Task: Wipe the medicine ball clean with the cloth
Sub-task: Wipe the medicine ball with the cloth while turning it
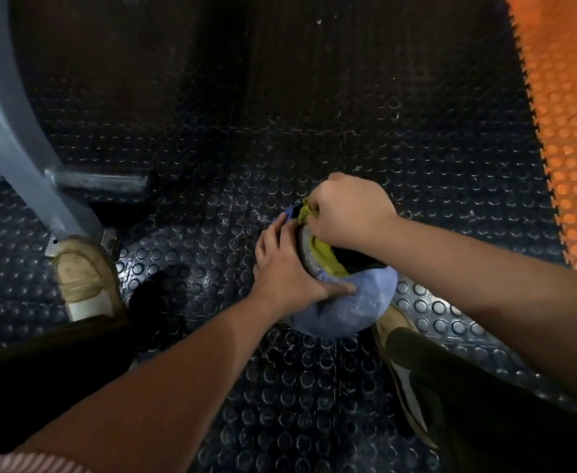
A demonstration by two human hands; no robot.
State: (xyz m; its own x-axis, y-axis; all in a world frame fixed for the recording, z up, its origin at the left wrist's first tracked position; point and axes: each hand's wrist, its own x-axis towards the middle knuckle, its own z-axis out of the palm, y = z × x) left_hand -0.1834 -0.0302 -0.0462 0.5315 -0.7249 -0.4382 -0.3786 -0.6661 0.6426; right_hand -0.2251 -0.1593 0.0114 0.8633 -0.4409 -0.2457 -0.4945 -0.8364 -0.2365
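The blue ball (358,302) sits on the black studded floor mat (280,131), low in the middle of the view and between the person's feet. A yellow-green cloth (324,256) lies bunched on top of it. The right hand (348,209) clutches the cloth in a tight fist and presses it against the ball's far upper side. The left hand (283,264) lies spread on the ball's left side, fingers fairly straight and thumb pressed onto the blue surface. The right shoe (403,353) touches the ball's near edge, and the left shoe (86,278) stands well apart to the left, beside a grey metal frame (14,131). An orange mat (566,114) borders the black one on the far right
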